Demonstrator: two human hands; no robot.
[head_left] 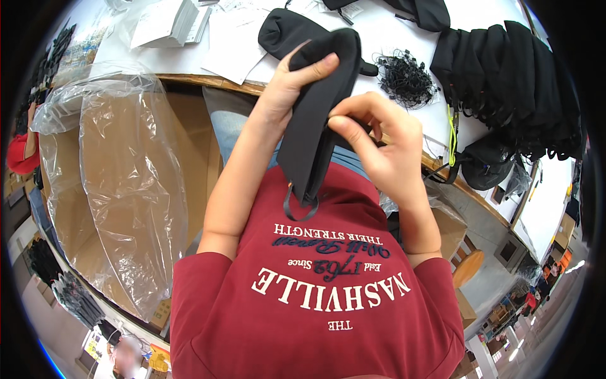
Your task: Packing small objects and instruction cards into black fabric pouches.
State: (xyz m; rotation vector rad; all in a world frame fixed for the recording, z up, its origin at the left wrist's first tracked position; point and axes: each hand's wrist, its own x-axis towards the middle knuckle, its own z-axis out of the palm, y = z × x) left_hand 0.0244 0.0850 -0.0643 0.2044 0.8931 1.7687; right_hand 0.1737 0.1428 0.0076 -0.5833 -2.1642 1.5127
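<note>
A long, flat black fabric pouch (309,126) is held up in front of my chest, over the table's near edge. A thin dark loop hangs from its lower end. My left hand (287,88) is closed around its upper part, the thumb lying across the cloth. At the pouch's right edge, my right hand (385,136) pinches with thumb and forefinger; whether a small piece is also between those fingertips is hidden. Just beyond my left hand, another black pouch (281,30) lies on the white tabletop (404,35).
Black cords with small tags (407,79) lie heaped right of my hands. Further right hangs a thick row of black pouches (505,69). A bright yellow cord (452,136) dangles at the edge. Left stands a carton lined with clear plastic (126,183); paper stacks (164,25) lie behind.
</note>
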